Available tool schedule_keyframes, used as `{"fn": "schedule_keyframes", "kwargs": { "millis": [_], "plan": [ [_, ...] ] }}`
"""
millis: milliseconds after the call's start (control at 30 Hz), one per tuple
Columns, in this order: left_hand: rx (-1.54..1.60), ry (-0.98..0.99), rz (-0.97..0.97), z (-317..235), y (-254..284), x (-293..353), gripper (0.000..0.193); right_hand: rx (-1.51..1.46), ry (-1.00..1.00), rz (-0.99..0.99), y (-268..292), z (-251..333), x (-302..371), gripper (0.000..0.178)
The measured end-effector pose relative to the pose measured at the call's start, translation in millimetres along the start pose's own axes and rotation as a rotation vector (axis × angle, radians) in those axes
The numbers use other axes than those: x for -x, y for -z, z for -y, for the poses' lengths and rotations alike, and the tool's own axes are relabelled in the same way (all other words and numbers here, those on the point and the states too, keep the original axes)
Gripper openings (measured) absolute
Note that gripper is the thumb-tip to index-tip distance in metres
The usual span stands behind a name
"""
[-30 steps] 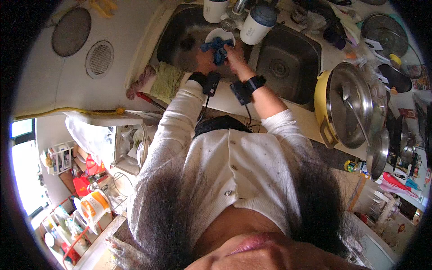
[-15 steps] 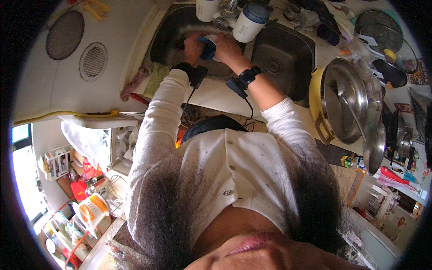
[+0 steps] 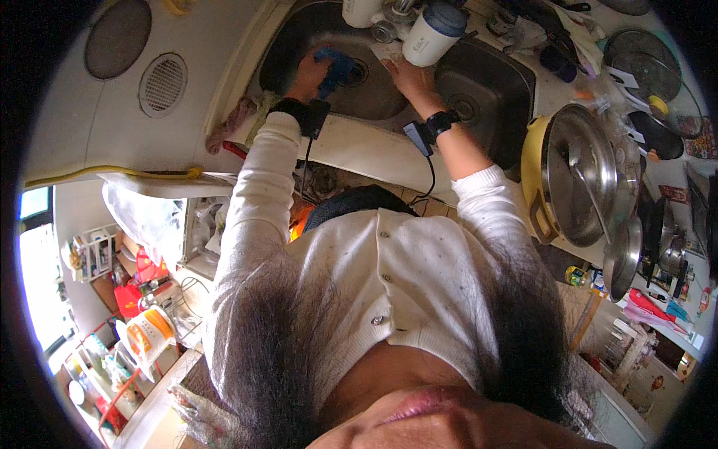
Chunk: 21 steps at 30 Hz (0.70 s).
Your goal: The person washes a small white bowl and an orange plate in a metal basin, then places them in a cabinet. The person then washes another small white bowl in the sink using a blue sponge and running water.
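Note:
My left hand [image 3: 305, 73] is down in the left basin of a steel double sink [image 3: 284, 52], closed on a blue cloth [image 3: 336, 66] close to the drain. My right hand [image 3: 405, 75] is at the divider between the basins. Its fingers grip a small white dish [image 3: 384, 51] beside a white tumbler with a blue lid [image 3: 430, 34]. Both wrists wear black bands with cables. White sleeves cover my forearms.
The right basin [image 3: 486, 93] lies past my right hand. A yellow pot with a steel lid [image 3: 576, 176] stands on the counter to the right, with more lids and pans beyond it. A glass [image 3: 383, 31] stands behind the dish. A pink rag [image 3: 232, 123] lies at the sink's left edge.
The hands were together over the left basin, rubbing the white dish with the blue cloth. They have parted: the left stays in the basin with the cloth, the right carried the dish to the divider.

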State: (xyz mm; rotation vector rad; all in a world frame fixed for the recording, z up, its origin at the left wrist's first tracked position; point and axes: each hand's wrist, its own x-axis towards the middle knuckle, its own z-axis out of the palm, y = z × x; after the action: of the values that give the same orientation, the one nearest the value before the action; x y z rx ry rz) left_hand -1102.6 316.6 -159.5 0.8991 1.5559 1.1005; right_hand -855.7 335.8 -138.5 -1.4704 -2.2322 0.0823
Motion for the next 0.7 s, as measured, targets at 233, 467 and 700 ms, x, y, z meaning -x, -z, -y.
{"fn": "schedule_keyframes", "kwargs": {
  "millis": [233, 467, 700],
  "plan": [
    [-0.508, -1.209, 0.415, 37, 40, -25, 0.063, -1.181, -0.623, 0.06, 37, -57, 17, 0.043],
    [-0.999, -0.26, 0.193, 24, -19, 2, 0.065, -1.341, -1.209, -0.229, 33, -156, 47, 0.054],
    [-1.304, -0.231, 0.523, 36, -35, 28, 0.051, -0.512, -1.303, -0.146, -11, -221, 62, 0.067]
  ]
}}
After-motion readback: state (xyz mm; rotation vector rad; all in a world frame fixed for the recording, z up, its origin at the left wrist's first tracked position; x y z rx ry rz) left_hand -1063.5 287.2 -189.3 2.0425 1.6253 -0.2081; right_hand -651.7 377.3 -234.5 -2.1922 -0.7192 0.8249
